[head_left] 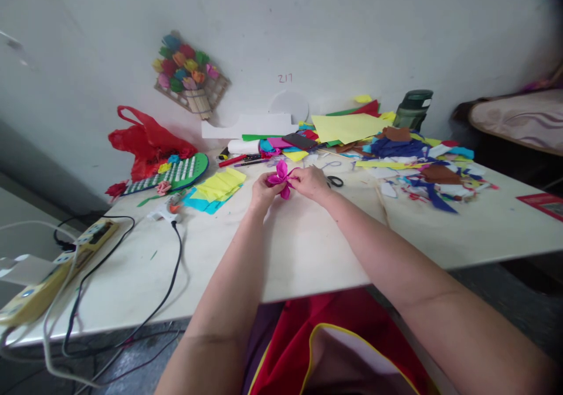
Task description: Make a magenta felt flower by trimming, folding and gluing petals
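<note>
Fingers of the left hand (265, 191) and right hand (311, 184) pinch the magenta, petalled paper flower (282, 179) from either side, above the white table (308, 248); beyond the flower lies a dark phone-like slab (299, 141).

One head-worn view looks forward and down from the wearer's eye level — along both bare forearms, over the pale, flat-topped table (308, 248) fairly near, to the plain whitish-grey wall (352, 37) facing it beyond

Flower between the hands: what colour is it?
The flower is bright magenta-pink, seen best in the head view.
</note>
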Demonstrator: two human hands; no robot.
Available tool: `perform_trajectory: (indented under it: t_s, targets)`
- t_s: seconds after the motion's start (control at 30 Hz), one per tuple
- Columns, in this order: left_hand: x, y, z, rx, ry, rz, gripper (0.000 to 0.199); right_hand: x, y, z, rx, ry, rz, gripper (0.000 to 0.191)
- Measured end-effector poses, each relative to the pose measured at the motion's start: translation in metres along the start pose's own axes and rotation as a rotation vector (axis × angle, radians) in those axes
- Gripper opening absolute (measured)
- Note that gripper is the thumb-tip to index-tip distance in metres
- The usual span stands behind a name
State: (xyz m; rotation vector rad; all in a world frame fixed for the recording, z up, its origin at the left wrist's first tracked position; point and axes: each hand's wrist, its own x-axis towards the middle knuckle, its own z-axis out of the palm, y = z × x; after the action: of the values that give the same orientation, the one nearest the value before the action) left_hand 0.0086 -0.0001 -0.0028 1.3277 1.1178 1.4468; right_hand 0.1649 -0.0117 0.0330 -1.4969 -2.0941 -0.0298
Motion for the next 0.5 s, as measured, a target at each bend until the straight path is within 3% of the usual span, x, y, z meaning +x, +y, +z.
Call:
perform_trajectory:
  t_s: [0.5]
  targets:
    - [-0.002,0.005,0.004,0.084,0.017,0.048,0.049,0.009,0.015,0.007,0.435,-0.160,0.164,0.018]
